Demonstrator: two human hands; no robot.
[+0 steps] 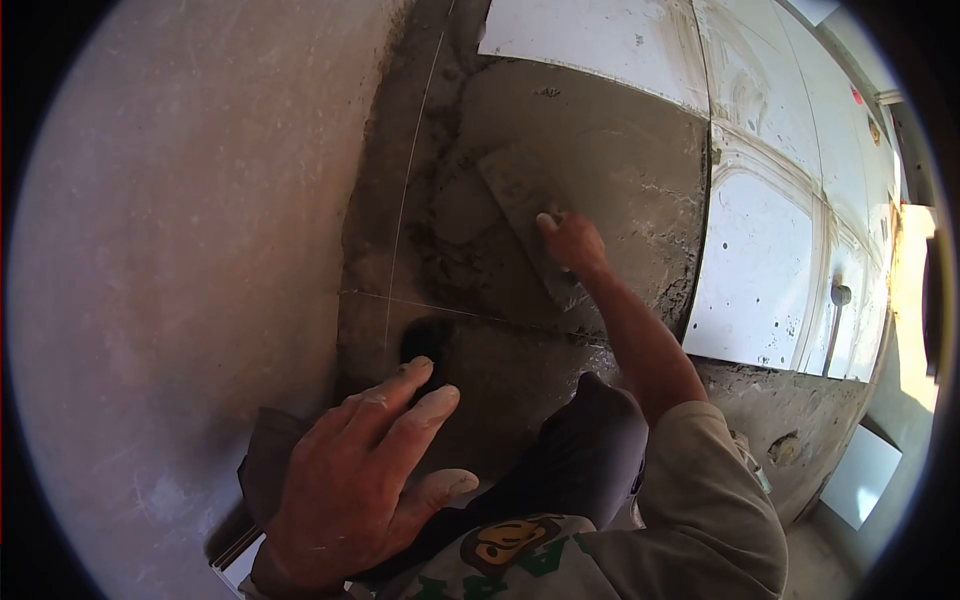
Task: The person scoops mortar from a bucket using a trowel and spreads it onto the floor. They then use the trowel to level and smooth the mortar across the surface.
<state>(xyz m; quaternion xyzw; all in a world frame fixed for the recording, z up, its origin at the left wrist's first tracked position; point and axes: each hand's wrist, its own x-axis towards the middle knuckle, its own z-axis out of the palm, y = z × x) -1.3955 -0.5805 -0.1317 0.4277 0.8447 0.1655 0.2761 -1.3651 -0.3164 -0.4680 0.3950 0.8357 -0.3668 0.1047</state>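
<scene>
My right hand (572, 243) is wrapped round the handle of a flat plastering trowel (520, 205), whose long blade lies slanted on the wet grey mortar (620, 150). The mortar forms a roughly smoothed bed, lumpier along its left and right sides. Close to the camera, my left hand (365, 470) hangs in the air with fingers spread and nothing in it. Pale dust coats its fingertips. The trowel's handle is mostly hidden by my right hand.
White floor tiles (755, 265), smeared with mortar, border the bed on the right and far side. Thin strings (412, 160) cross near the left wall (190, 230). A long-handled tool, perhaps a mallet (840, 296), lies on the tiles. A loose white tile (862, 475) sits lower right.
</scene>
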